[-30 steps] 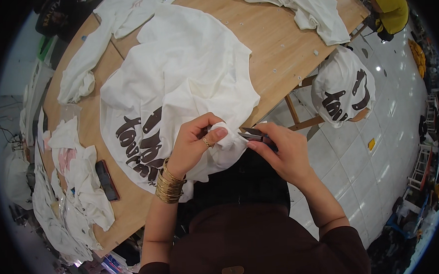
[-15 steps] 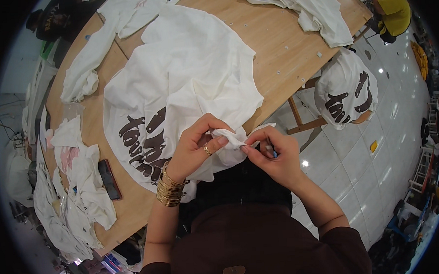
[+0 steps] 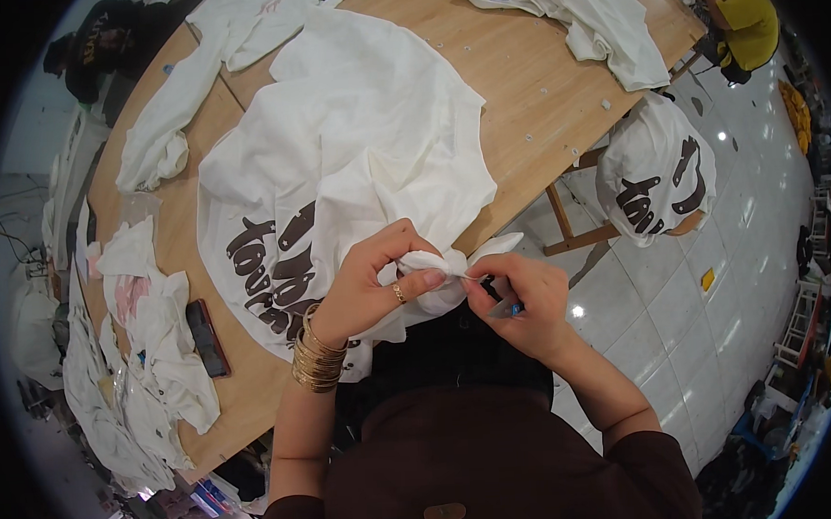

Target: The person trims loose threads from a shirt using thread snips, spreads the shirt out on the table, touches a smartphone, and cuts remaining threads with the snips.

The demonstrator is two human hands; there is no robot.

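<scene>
A white garment with dark brown lettering lies spread over the table edge, its near part lifted toward me. My left hand, with gold bangles and a ring, is closed on a bunched fold of this garment between thumb and fingers. Close beside it, my right hand pinches the edge of the same fold. Tucked in the right palm is a small grey and blue tool, mostly hidden by the fingers, so its kind is unclear. A narrow white end of cloth sticks up behind the right fingers.
The wooden table carries more white garments at the far right and on the left. A dark phone lies at the left edge. On the right, a stool bears a printed white garment. People are at both far corners.
The fold has turned and smoothed out in my fingers. My right hand has shifted slightly, and more of the small tool in its palm shows.
</scene>
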